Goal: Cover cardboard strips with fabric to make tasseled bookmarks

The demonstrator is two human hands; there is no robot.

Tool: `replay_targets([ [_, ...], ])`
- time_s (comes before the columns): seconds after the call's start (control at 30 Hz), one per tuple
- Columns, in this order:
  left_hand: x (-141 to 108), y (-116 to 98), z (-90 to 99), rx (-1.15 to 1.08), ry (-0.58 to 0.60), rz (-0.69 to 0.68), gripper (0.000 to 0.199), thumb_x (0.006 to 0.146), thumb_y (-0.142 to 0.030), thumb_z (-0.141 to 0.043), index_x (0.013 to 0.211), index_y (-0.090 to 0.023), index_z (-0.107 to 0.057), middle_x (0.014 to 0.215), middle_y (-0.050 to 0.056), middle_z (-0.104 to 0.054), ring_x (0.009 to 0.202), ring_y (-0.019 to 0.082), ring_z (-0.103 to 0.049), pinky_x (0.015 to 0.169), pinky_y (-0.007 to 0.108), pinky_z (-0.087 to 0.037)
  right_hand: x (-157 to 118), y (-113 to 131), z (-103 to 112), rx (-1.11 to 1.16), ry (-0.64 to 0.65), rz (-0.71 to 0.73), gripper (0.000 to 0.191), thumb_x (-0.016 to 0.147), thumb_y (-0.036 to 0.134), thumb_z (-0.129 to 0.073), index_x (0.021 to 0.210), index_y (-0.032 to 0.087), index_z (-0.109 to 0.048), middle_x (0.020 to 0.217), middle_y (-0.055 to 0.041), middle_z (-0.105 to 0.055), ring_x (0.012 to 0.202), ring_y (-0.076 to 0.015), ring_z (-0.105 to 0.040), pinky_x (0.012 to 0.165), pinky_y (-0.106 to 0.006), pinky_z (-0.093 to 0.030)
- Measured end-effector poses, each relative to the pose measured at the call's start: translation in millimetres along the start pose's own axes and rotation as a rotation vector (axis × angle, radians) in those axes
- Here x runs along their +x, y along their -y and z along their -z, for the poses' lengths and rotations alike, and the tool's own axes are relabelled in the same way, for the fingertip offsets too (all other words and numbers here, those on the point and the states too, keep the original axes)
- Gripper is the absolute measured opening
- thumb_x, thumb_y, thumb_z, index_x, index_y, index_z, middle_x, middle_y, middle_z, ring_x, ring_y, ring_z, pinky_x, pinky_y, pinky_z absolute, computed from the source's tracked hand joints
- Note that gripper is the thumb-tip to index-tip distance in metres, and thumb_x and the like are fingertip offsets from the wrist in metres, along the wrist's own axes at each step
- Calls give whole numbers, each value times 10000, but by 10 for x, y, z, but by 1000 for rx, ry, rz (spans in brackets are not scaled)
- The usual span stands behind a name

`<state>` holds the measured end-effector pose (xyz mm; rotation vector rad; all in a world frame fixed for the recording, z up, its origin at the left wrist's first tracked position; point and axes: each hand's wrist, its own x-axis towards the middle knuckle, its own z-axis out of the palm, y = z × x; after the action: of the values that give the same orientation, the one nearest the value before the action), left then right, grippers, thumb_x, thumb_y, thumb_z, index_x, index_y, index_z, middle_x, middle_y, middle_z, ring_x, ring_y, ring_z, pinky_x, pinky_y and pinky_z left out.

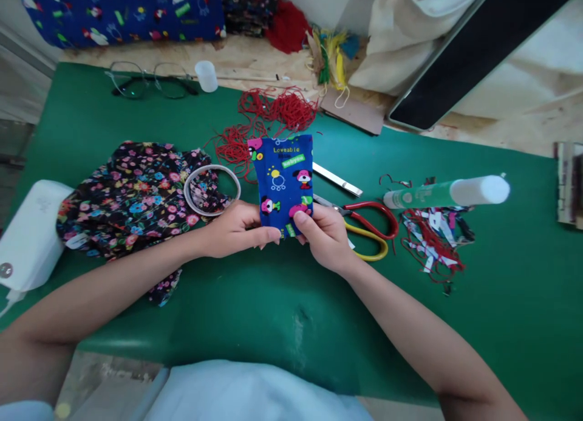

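Note:
A small blue fabric pouch (285, 181) printed with cartoon dogs and the word "Loveable" is held up over the table. My left hand (239, 229) grips its lower left corner, thumb lying across the front. At the lower right, my right hand (325, 232) pinches it with the thumb on top. Behind my right hand lie scissors (371, 220) with one red and one yellow handle. A metal tweezer-like strip (337, 179) rests just beyond them. Close to my left hand, a roll of clear tape (212, 190) sits on black floral fabric (132, 196).
Red cords (277, 108) are heaped behind the pouch. To the right are a glue tube (446, 192) and a pile of scraps (437, 239). Glasses (150, 81) and a white cup (206, 76) stand at the back left. A white device (34, 232) is at far left.

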<state>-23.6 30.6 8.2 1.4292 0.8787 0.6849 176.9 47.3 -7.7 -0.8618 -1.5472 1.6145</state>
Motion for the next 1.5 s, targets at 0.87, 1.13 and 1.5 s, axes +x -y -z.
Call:
replay_targets([
  [0.87, -6, 2, 47, 122, 88, -74, 481, 917, -526, -553, 645, -147, -672, 545, 36, -680, 497, 107, -627, 492, 176, -453, 31, 83, 8, -73, 168, 107, 374, 905, 352, -650, 583, 173, -584, 518, 46, -528, 473, -62, -451, 479, -203, -364],
  [1.13, -13, 1, 39, 246, 138, -136, 553, 990, -459, -441, 569, -154, -630, 544, 33, -678, 498, 89, -616, 540, 175, -471, 8, 95, 33, -92, 271, 112, 305, 932, 350, -609, 684, 181, -664, 528, 40, -584, 470, -72, -506, 487, -193, -396],
  [1.5, -21, -14, 37, 339, 171, -279, 441, 963, -257, -482, 540, -158, -560, 482, 3, -599, 456, 82, -556, 497, 184, -397, 6, 71, 17, -139, 202, 175, 251, 921, 259, -603, 693, 176, -665, 599, 40, -621, 534, -71, -536, 527, -185, -423],
])
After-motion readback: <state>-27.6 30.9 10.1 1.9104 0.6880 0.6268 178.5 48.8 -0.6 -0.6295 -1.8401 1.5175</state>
